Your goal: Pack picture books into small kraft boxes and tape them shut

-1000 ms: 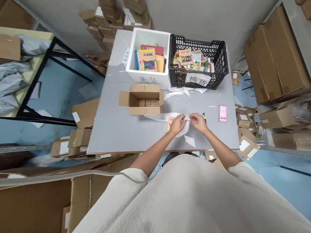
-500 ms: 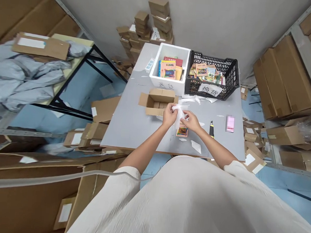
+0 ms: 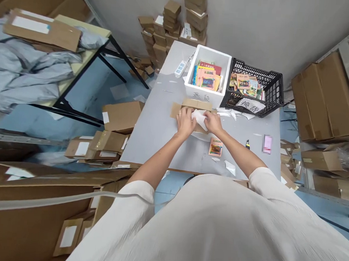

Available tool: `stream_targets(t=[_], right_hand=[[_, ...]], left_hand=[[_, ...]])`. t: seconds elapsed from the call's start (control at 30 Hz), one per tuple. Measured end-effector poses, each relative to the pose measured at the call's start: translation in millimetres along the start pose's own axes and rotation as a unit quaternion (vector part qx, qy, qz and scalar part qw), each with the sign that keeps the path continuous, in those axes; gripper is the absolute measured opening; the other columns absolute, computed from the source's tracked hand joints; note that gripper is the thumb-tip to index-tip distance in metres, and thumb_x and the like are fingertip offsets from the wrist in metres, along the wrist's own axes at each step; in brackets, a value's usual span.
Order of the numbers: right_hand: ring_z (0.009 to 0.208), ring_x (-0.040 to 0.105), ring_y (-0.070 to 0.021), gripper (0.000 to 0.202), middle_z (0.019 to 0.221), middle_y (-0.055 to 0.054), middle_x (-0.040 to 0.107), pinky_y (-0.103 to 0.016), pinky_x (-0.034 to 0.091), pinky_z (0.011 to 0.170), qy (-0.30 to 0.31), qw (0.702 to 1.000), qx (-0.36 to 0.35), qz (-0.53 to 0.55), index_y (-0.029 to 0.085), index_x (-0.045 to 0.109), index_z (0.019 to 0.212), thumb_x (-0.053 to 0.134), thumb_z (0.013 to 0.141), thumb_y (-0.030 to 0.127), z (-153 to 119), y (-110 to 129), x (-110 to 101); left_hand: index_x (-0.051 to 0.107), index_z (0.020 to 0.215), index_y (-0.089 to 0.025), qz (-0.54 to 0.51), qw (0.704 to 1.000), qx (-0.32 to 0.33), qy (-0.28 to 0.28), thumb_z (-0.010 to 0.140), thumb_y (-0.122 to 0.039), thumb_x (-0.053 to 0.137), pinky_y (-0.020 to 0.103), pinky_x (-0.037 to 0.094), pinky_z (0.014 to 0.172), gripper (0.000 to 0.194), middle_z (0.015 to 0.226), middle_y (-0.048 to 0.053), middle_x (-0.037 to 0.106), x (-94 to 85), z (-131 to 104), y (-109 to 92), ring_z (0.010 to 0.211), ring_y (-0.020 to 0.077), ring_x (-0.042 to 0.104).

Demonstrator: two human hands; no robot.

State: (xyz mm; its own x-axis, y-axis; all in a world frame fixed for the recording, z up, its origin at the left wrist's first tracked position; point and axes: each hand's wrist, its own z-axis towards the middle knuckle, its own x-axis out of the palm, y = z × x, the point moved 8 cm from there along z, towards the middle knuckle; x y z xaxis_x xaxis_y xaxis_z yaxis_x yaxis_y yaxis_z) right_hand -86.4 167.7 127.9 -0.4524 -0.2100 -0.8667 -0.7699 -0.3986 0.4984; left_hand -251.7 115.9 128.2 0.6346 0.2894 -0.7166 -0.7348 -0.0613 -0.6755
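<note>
White paper [image 3: 200, 118], crumpled and thin, is stretched between my two hands over the open cardboard box [image 3: 197, 104]. My left hand [image 3: 185, 122] has its fingers curled at the paper's left end, above the box. At the other end, my right hand [image 3: 213, 123] grips the paper between thumb and fingers. My hands and the paper hide most of the box's inside. A small orange book [image 3: 215, 147] with a colourful cover lies on the table in front of the box, touched by neither hand.
Behind the box stand a white foam bin [image 3: 208, 94] and a black plastic crate [image 3: 279, 93], both holding books. A yellow-black box cutter [image 3: 247, 144] and a pink phone-like item [image 3: 267, 144] lie on the grey table [image 3: 150, 133] at right. Paper scraps [image 3: 230, 167] are scattered about.
Both hands have moved the white paper from above the orange book to over the cardboard box. The orange book is now uncovered. The camera view has shifted slightly.
</note>
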Motion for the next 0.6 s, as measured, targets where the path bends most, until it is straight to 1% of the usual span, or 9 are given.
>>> stream_targets(t=[0.03,0.1,0.2,0.27,0.37,0.4,0.47,0.53,0.6], right_hand=[[0.119,0.065,-0.0370,0.036,0.119,-0.013,0.081,-0.049,0.042,0.110,0.012,1.000,0.000,-0.014,0.020,0.076,0.125,0.055,0.097,0.012,6,2,5],[0.120,0.065,-0.0373,0.036,0.117,-0.014,0.082,-0.049,0.042,0.110,0.033,0.999,0.005,-0.034,0.020,0.077,0.125,0.055,0.097,0.010,16,5,16],[0.121,0.067,-0.0366,0.037,0.118,-0.012,0.083,-0.049,0.044,0.111,0.065,0.997,0.018,-0.049,0.020,0.079,0.127,0.057,0.098,0.012,28,5,33],[0.122,0.068,-0.0360,0.037,0.122,-0.011,0.084,-0.049,0.045,0.112,0.086,0.994,0.026,-0.056,0.021,0.080,0.130,0.059,0.100,0.014,32,1,44],[0.123,0.070,-0.0363,0.038,0.124,-0.012,0.085,-0.049,0.047,0.114,0.122,0.990,0.030,-0.068,0.021,0.083,0.134,0.061,0.103,0.018,33,-5,57],[0.124,0.071,-0.0369,0.039,0.124,-0.012,0.085,-0.050,0.047,0.115,0.133,0.988,0.029,-0.071,0.021,0.083,0.135,0.061,0.103,0.018,32,-7,60],[0.129,0.070,-0.0382,0.044,0.132,-0.014,0.084,-0.052,0.048,0.118,0.143,0.987,0.026,-0.072,0.020,0.082,0.141,0.061,0.102,0.019,30,-11,63],[0.139,0.065,-0.0394,0.050,0.147,-0.016,0.078,-0.054,0.046,0.122,0.126,0.990,0.015,-0.068,0.018,0.077,0.149,0.059,0.102,0.020,27,-12,60],[0.150,0.057,-0.0401,0.055,0.162,-0.018,0.068,-0.058,0.042,0.127,0.091,0.994,0.001,-0.068,0.016,0.073,0.154,0.057,0.101,0.020,23,-13,53]], left_hand=[[0.068,0.132,-0.024,0.029,0.999,0.032,0.017,0.097,-0.019,0.065,0.056,0.050,0.117,0.036,0.147,0.017,0.065,0.1,-1,-2,0.137,0.0394,0.060],[0.071,0.131,-0.024,0.071,0.992,0.081,0.067,0.100,-0.018,0.060,0.058,0.048,0.118,0.034,0.150,0.018,0.065,6.1,-4,-2,0.140,0.0405,0.058],[0.074,0.131,-0.022,0.102,0.979,0.113,0.138,0.101,-0.018,0.055,0.058,0.047,0.118,0.036,0.154,0.019,0.065,20.7,-9,8,0.142,0.0406,0.058],[0.075,0.134,-0.020,0.105,0.974,0.122,0.159,0.100,-0.018,0.055,0.059,0.044,0.122,0.040,0.163,0.020,0.062,29.0,-10,17,0.148,0.0411,0.056],[0.075,0.139,-0.019,0.096,0.968,0.149,0.176,0.098,-0.018,0.056,0.061,0.034,0.131,0.045,0.172,0.019,0.058,41.3,-10,24,0.160,0.0411,0.047],[0.075,0.139,-0.018,0.094,0.966,0.157,0.185,0.099,-0.019,0.055,0.061,0.031,0.133,0.045,0.170,0.020,0.060,45.9,-10,26,0.161,0.0407,0.046],[0.076,0.139,-0.018,0.096,0.961,0.160,0.205,0.101,-0.020,0.053,0.061,0.029,0.133,0.045,0.159,0.021,0.068,55.0,-8,30,0.157,0.0400,0.051],[0.077,0.137,-0.018,0.104,0.959,0.153,0.215,0.102,-0.023,0.052,0.062,0.030,0.133,0.044,0.147,0.022,0.074,61.9,-5,34,0.152,0.0401,0.055],[0.079,0.136,-0.017,0.113,0.960,0.150,0.209,0.104,-0.025,0.050,0.063,0.027,0.134,0.043,0.143,0.024,0.075,66.3,-1,37,0.151,0.0409,0.054]])
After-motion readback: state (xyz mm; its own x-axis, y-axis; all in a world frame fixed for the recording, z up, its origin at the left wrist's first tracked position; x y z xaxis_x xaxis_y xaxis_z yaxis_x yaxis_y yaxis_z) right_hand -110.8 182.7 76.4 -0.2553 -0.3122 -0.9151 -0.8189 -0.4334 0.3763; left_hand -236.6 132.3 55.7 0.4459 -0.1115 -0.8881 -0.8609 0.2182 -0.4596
